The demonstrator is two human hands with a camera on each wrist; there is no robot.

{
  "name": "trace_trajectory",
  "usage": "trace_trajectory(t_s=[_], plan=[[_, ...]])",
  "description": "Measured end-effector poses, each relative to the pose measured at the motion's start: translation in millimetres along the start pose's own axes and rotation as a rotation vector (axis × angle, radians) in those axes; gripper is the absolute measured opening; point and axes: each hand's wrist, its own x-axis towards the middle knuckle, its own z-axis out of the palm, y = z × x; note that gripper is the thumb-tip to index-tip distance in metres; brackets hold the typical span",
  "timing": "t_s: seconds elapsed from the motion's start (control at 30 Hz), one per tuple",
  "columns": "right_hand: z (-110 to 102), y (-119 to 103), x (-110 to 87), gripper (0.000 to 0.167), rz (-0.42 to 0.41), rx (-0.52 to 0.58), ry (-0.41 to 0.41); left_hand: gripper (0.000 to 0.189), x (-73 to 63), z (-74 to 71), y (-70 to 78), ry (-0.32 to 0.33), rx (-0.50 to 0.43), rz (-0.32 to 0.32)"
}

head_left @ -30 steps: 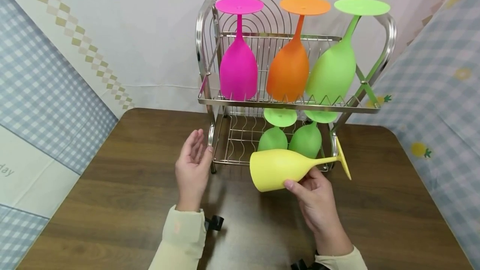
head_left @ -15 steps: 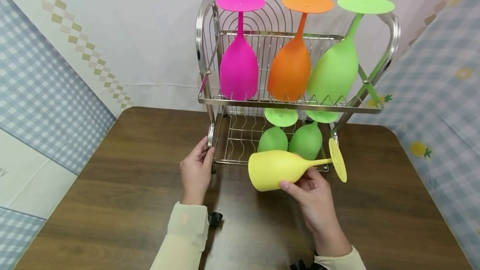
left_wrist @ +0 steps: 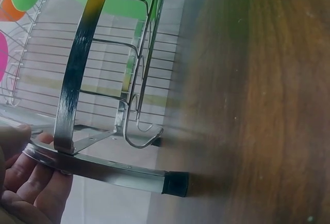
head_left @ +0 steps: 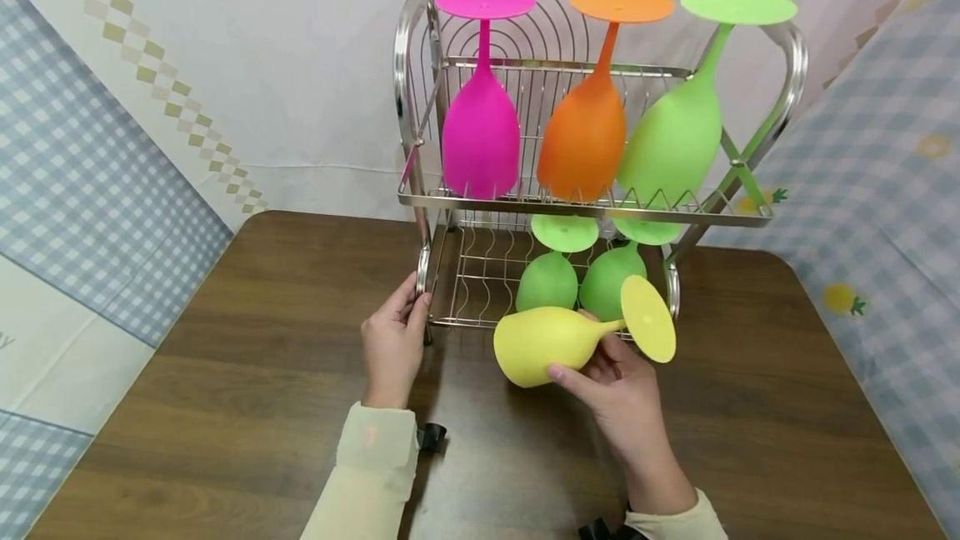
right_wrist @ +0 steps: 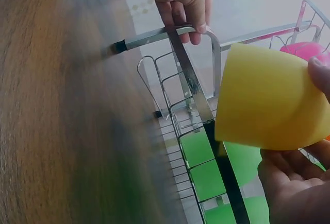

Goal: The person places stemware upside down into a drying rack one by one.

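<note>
A yellow plastic goblet [head_left: 543,346] lies sideways in the air before the rack's lower tier, its mouth to the left and its round foot to the right. My right hand [head_left: 622,402] grips it around the bowl near the stem, thumb in front. With my left hand [head_left: 393,348] I hold the left front leg of the metal dish rack [head_left: 585,208]; the left wrist view shows the thumb and fingers [left_wrist: 44,183] on either side of that leg. Upside down on the top tier stand a magenta goblet [head_left: 482,136], an orange goblet [head_left: 582,140] and a light green goblet [head_left: 671,140].
On the lower tier, two green goblets [head_left: 547,280] stand upside down towards the right; bare wire slots [head_left: 480,277] show to their left. The rack stands on a brown wooden table [head_left: 247,373]. Behind it hangs a white cloth [head_left: 315,65], with checked cloth [head_left: 885,190] on the right.
My left hand has moved up to the rack's leg and taken hold of it. The yellow goblet has shifted slightly left, its foot turning to face the camera more.
</note>
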Motion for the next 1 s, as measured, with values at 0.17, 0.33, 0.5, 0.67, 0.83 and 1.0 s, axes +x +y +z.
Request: trace_trajectory(t_s=[0.17, 0.33, 0.5, 0.67, 0.83, 1.0], plan=[[1.0, -1.7, -0.2, 0.068, -0.037, -0.125, -0.008, 0.032, 0.6, -0.8, -0.2, 0.000, -0.004, -0.001], [1.8, -4.4, -3.8, 0.072, -0.111, -0.280, 0.014, 0.032, 0.5, -1.3, 0.6, -0.005, -0.002, -0.010], [2.9, -6.4, -8.4, 0.075, -0.188, -0.414, 0.072, 0.032, 0.5, -1.1, 0.9, -0.012, 0.009, -0.015], [4.1, -1.4, -8.1, 0.070, -0.288, -0.540, 0.094, 0.031, 0.9, -0.8, 1.0, -0.009, 0.010, -0.001], [7.6, 4.4, -4.7, 0.072, -0.369, -0.568, 0.074, 0.031, 1.2, -0.5, 1.0, -0.008, 0.005, -0.007], [9.8, 9.3, -0.5, 0.078, -0.395, -0.551, 0.064, 0.031, -0.1, -0.4, 0.9, -0.009, 0.014, -0.011]])
